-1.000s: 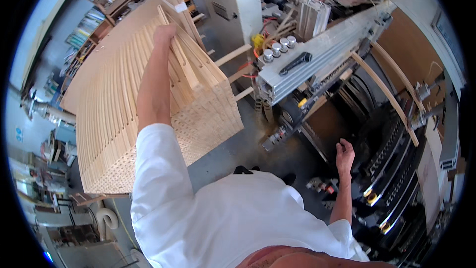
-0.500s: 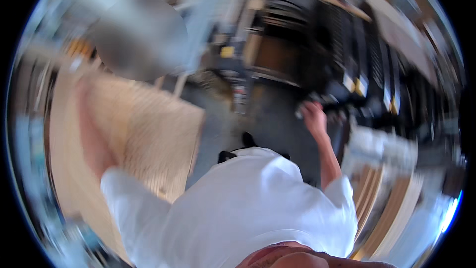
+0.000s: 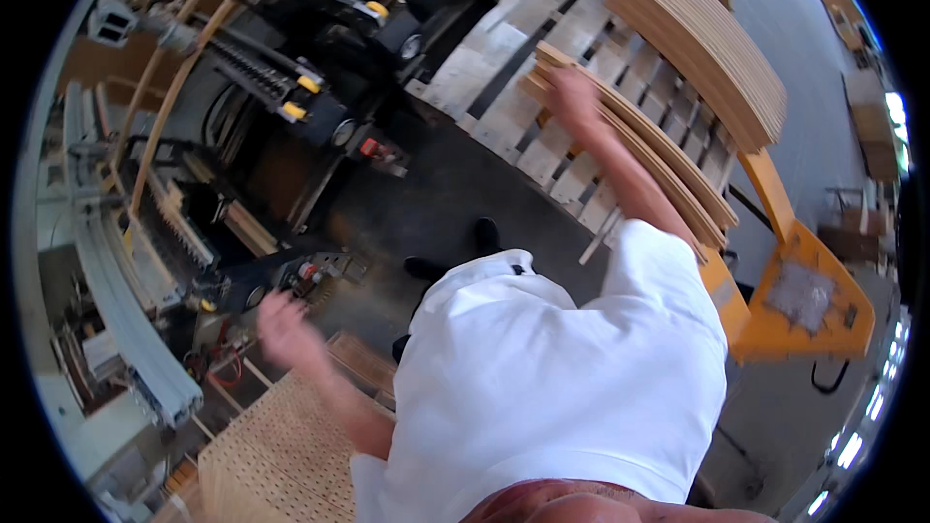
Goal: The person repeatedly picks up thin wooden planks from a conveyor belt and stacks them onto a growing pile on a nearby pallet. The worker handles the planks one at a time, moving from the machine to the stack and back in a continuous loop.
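My right hand [image 3: 573, 97] is at the far end of a short row of narrow wooden boards [image 3: 659, 150], its fingers curled over their edge. These boards lie on a slatted wooden pallet [image 3: 484, 77] to my right. Farther right on the same pallet stands a larger row of similar boards [image 3: 702, 48], packed tightly side by side. My left hand [image 3: 286, 331] hangs in the air at the left, slightly blurred, with its fingers loosely apart and nothing seen in them. Below that forearm lies a stack of wood [image 3: 281, 450] with rows of small dark marks.
A yellow pallet jack [image 3: 804, 281] stands at the right against the pallet. Dark machinery with rails and yellow knobs [image 3: 295, 97] fills the far left. A curved-looking grey metal beam [image 3: 131, 300] runs along the left. Grey floor [image 3: 455, 194] lies around my feet.
My view and body have swung right, bringing the pallet and pallet jack into sight. My right hand has reached the boards; my left hand has moved off the wood stack.
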